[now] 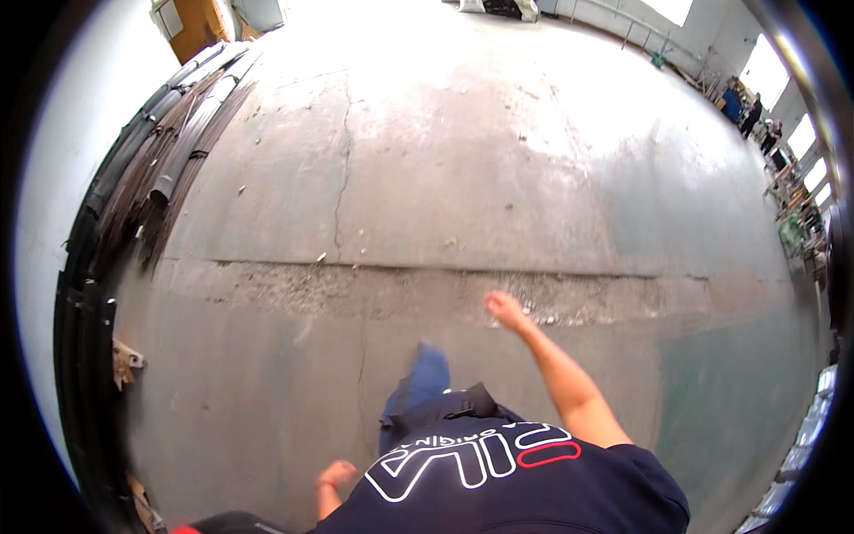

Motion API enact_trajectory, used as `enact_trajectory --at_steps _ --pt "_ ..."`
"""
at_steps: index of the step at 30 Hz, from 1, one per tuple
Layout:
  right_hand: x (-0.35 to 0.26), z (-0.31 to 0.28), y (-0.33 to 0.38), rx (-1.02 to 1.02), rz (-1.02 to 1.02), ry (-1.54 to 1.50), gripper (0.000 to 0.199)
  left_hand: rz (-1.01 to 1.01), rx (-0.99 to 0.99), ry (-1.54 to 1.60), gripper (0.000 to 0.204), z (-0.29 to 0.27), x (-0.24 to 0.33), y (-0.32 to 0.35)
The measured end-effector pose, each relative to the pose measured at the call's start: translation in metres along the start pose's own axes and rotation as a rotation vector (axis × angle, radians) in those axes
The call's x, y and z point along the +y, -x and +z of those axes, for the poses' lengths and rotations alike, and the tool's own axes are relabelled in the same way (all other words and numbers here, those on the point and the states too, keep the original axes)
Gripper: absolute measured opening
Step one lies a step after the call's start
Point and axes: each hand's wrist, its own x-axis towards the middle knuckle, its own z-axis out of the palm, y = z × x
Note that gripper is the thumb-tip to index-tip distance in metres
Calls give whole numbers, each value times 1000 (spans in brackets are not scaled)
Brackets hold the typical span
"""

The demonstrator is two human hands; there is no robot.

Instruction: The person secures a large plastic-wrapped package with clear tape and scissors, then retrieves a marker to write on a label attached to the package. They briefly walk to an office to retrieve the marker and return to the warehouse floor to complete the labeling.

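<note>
Both hands are empty: the right hand (505,309) swings forward with loosely curled fingers, the left hand (336,473) hangs loosely closed, above cracked concrete floor (463,178); steel rods (169,160) lie well left.

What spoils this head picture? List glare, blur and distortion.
Head view: glare whitens the far concrete floor; fisheye bends the stacked metal rods along the left rim; motion blur softens the right hand and left hand; dark vignette rings the corners.

Floor (498,178): bare concrete, matt, cracked, rough patched strip across. Steel rods (169,151) along wall: dark, dull metal. Shirt (525,489): navy cloth.
</note>
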Motion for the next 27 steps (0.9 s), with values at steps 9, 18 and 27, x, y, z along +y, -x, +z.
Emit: enact_trajectory --at_steps 9,18,27 --pt "163 -22 43 -190 1310 -29 24 1168 631 -424 26 -338 759 -48" --pt "287 -72 -364 -39 1439 -93 23 1005 457 -756 30 -517 1002 -200" --pt "19 -97 -1191 4 258 -303 24 133 192 -111 33 -681 847 -334"
